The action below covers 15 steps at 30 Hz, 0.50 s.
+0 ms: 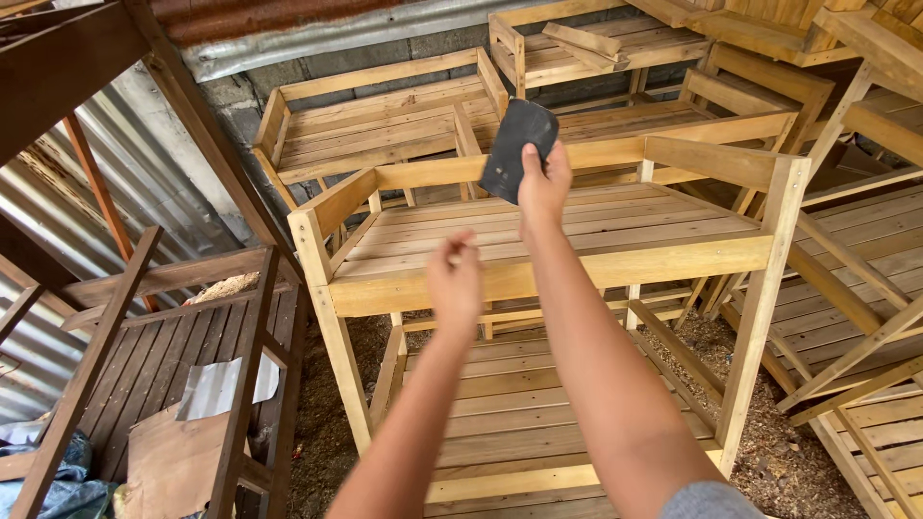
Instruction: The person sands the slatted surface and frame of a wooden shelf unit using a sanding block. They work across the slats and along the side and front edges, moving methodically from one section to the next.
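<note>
My right hand (543, 187) pinches a dark sandpaper sheet (517, 149) above the wooden rack (548, 274)'s back rail. My left hand (454, 281) is blurred, holding nothing, lower and just left; can't tell its spread.

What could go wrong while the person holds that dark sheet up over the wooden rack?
The right hand pinches the dark, flat sandpaper-like sheet only by its lower edge, so it might slip and fall between the slats of the pale wooden slatted rack. The left hand hovers bare near the rack's front rail, where rough wood could give splinters. Wood shavings on the ground might be slippery underfoot.
</note>
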Each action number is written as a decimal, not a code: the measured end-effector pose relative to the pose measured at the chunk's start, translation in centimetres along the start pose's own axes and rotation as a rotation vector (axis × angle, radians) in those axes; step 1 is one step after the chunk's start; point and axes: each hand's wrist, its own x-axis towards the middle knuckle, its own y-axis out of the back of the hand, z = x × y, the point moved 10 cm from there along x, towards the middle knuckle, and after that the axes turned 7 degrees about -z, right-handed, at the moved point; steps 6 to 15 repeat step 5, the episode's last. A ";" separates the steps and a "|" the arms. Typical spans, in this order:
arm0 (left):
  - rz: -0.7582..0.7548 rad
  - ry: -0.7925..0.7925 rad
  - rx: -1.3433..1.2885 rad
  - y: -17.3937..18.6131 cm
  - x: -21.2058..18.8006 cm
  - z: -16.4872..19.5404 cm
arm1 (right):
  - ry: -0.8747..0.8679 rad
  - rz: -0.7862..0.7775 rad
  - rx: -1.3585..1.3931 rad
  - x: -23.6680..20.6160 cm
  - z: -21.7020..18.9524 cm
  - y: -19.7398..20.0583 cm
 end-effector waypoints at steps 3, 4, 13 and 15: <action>0.139 -0.227 0.441 5.5 3.5 4.2 | 0.262 -0.201 -0.528 -3.1 -6.0 1.1; 0.200 -0.277 0.550 7.0 4.0 5.1 | 0.260 -0.222 -0.714 -4.2 -6.9 1.6; 0.197 -0.292 0.626 7.7 4.6 5.3 | 0.252 -0.239 -0.899 -5.5 -7.6 2.1; 0.197 -0.292 0.626 7.7 4.6 5.3 | 0.252 -0.239 -0.899 -5.5 -7.6 2.1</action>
